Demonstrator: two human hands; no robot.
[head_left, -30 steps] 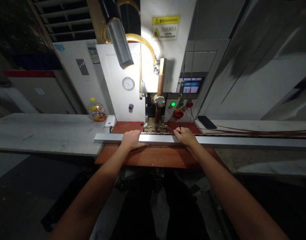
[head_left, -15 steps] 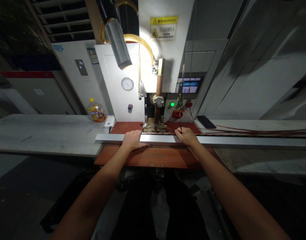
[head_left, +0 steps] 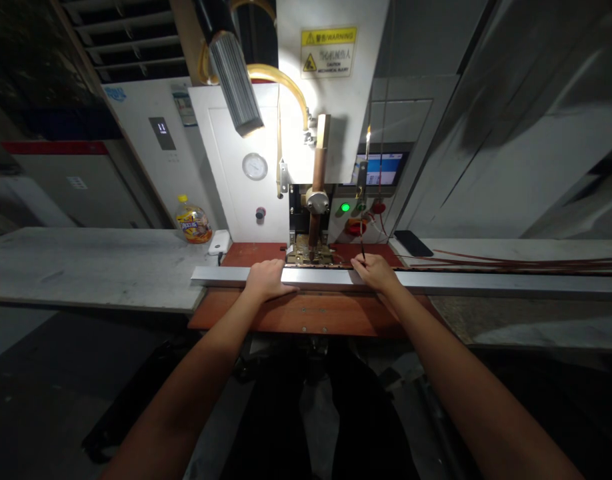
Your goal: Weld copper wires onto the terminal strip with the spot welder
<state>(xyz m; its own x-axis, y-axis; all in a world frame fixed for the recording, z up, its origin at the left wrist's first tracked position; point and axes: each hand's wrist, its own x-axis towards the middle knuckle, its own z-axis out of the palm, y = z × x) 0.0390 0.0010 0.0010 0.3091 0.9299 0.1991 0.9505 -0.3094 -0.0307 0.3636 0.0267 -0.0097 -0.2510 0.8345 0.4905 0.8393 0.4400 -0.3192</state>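
A long silver metal bar [head_left: 331,277] lies crosswise in front of the machine. My left hand [head_left: 267,279] grips its left part, fingers over the top and thumb along the near side. Farther right, my right hand [head_left: 375,272] is closed at the bar's back edge, its fingertips pinching a thin dark rod [head_left: 363,248] that stands nearly upright. Between my hands, just behind the bar, the machine's copper-coloured electrode [head_left: 314,230] points down at a small brass-coloured fixture [head_left: 309,250]. Whether its tip touches anything is too small to tell.
A brown-red board [head_left: 296,313] lies under the bar. Thin brown strips [head_left: 526,260] and a black phone [head_left: 413,243] lie at right. On the left stand a drink bottle [head_left: 194,221] and a white device [head_left: 219,243]. A lamp [head_left: 236,83] hangs above.
Both hands and the bar stay in almost the same place. The picture on the machine's screen has changed, and a bright glint now shows above the clip at right.
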